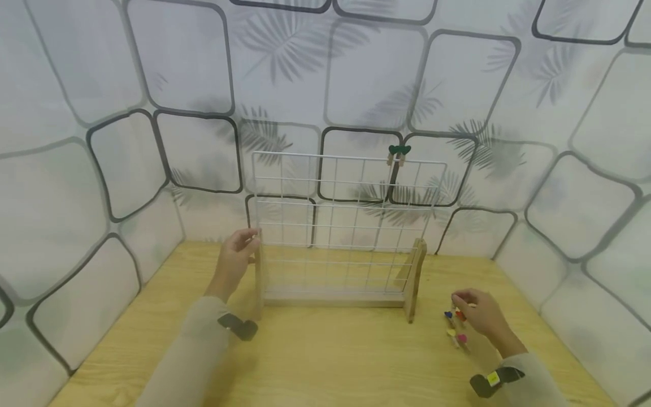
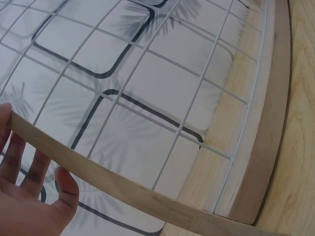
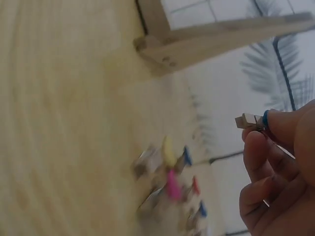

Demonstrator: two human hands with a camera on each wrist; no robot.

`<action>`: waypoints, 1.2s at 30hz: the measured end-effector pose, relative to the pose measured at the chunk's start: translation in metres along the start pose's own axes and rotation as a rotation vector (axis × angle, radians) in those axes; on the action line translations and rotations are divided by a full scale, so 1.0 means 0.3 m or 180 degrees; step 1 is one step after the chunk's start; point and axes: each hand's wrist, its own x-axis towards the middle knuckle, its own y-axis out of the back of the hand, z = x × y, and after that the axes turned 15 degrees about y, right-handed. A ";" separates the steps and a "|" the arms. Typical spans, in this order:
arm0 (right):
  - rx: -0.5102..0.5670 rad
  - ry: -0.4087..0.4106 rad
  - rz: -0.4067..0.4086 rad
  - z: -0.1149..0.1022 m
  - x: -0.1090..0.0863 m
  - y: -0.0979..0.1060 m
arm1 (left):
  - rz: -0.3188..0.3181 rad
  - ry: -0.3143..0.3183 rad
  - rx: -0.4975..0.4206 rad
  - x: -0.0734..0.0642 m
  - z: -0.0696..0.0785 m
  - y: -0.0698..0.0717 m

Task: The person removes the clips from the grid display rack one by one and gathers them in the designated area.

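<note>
A white wire grid rack (image 1: pixel 335 226) stands upright in a wooden base. My left hand (image 1: pixel 236 257) holds the top of its left wooden post (image 2: pixel 98 164), thumb on the near side and fingers passing behind it. Over the table to the right, my right hand (image 1: pixel 480 311) pinches a small wooden clothespin (image 3: pixel 250 120) with a blue decoration between thumb and index finger. Beneath that hand lie several more small clothespins with coloured tops, among them a yellow one (image 1: pixel 451 333), a pink one (image 1: pixel 462 338) and a red one (image 3: pixel 195 185).
Two clothespins with green hearts (image 1: pixel 399 151) sit on the grid's top wire, towards the right. The rack's right wooden post (image 1: pixel 416 280) stands between the grid and the loose clothespins. Patterned cloth walls (image 1: pixel 376 79) surround the wooden table (image 1: pixel 325 356) behind and at both sides.
</note>
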 end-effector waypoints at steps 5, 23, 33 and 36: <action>0.0089 -0.0330 -0.0162 0.079 -0.094 0.006 | -0.0001 0.0023 -0.0024 0.003 0.000 -0.003; -0.0319 -0.0594 -0.0506 0.141 -0.156 0.045 | 0.0010 0.0073 -0.0030 -0.013 0.015 -0.009; -0.0201 -0.0101 -0.0024 -0.007 0.022 0.147 | 0.0004 0.0017 0.0002 -0.015 0.007 -0.005; -0.0247 0.0180 0.0130 -0.104 0.124 0.192 | 0.0000 0.0028 -0.0011 -0.014 0.012 -0.009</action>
